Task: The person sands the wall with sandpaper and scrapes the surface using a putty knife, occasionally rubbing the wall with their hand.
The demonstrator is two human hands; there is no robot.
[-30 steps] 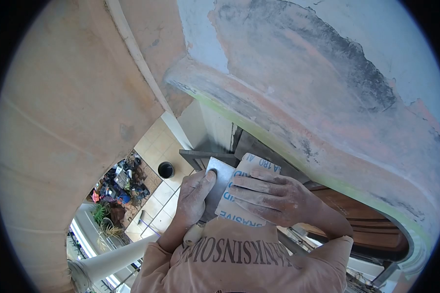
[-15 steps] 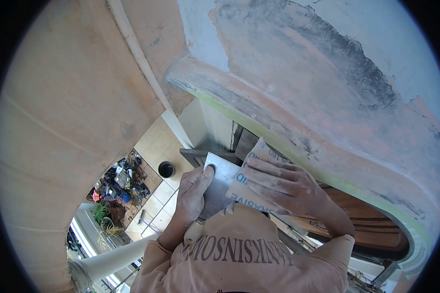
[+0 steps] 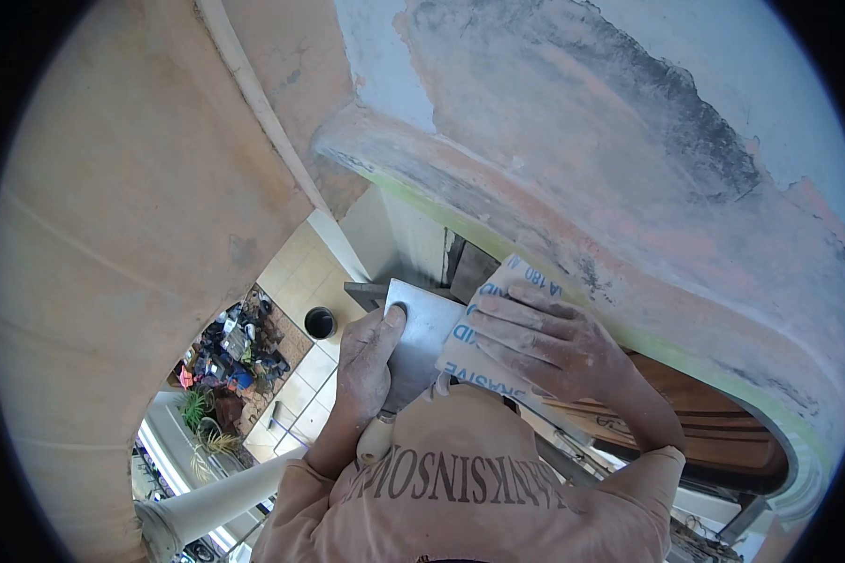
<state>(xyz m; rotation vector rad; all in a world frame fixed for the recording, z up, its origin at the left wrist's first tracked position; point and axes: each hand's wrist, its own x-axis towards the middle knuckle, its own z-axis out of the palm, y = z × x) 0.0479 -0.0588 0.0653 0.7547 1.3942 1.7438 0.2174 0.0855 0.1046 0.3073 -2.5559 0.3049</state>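
Note:
My left hand (image 3: 364, 368) is closed on a flat metal scraper (image 3: 424, 340), its thumb pressed on the blade face near the upper left corner. The scraper's pale rounded handle (image 3: 376, 441) points down against my shirt. A sheet of sandpaper (image 3: 469, 355) with blue lettering on its back is under my right hand (image 3: 556, 349). The right fingers lie stretched across the sheet, close together, and its left edge comes right up to the scraper blade. The sheet's gritty side is hidden, and so are the fingers behind the blade. White dust covers both hands.
A patched, curved wall ledge (image 3: 554, 235) runs above my hands to the right. At left stands a big curved plastered surface (image 3: 131, 253). Far below are a black bucket (image 3: 320, 324), piled tools and bags (image 3: 235, 347), potted plants (image 3: 207, 422) and a white column (image 3: 216, 493).
The scraper and left hand have shifted slightly up and left. The right hand with the sandpaper has tilted a little and moved slightly. Both things stay held.

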